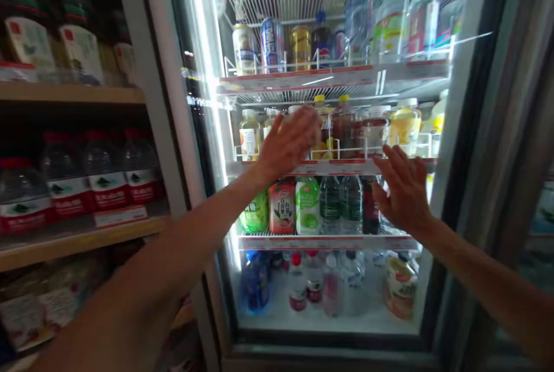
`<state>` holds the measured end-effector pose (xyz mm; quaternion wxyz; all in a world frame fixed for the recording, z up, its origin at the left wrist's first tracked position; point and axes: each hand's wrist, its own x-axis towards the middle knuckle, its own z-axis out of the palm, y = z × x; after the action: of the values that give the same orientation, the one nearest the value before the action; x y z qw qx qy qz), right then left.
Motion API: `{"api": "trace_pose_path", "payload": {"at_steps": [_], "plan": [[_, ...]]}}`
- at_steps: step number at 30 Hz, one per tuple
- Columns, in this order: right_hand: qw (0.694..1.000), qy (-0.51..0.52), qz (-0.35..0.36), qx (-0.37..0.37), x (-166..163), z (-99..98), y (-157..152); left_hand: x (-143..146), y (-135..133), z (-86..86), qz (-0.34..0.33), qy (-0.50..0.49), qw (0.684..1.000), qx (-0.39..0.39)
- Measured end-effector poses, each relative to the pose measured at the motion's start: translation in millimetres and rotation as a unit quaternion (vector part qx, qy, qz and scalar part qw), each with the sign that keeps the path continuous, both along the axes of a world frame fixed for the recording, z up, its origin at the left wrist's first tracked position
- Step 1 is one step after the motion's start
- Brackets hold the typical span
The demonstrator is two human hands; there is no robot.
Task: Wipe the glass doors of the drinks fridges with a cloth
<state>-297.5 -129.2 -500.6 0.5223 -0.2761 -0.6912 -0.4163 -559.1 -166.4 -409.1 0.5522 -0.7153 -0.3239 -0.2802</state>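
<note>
My left hand [291, 140] reaches forward in front of the middle shelf of a lit drinks fridge. Its fingers are stretched out, somewhat blurred, and hold nothing visible. Behind it stand yellow-capped bottles [344, 124] and a small pale-labelled bottle [250, 135], partly covered by the hand. To the right, my right hand [402, 190] is raised with fingers apart and nothing in its grasp. It is nearest to the middle shelf's front edge [333, 168] and a dark bottle [371, 207]. I cannot tell whether either hand touches anything.
Cans [272, 43] and bottles line the fridge's top shelf. Below the hands are a red drink carton [282, 207], green-labelled bottles [330, 205] and red-capped bottles [296, 285]. The fridge frame [474, 187] borders the right. Wooden shelves [69, 93] with bottled water [106, 170] stand left.
</note>
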Motion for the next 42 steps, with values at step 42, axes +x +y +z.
{"api": "trace_pose_path", "payload": {"at_steps": [42], "plan": [[0.999,0.006,-0.007,0.041,-71.5,10.5,2.1,-42.6,-11.0,-68.7,0.021,-0.164,0.985,0.053]]}}
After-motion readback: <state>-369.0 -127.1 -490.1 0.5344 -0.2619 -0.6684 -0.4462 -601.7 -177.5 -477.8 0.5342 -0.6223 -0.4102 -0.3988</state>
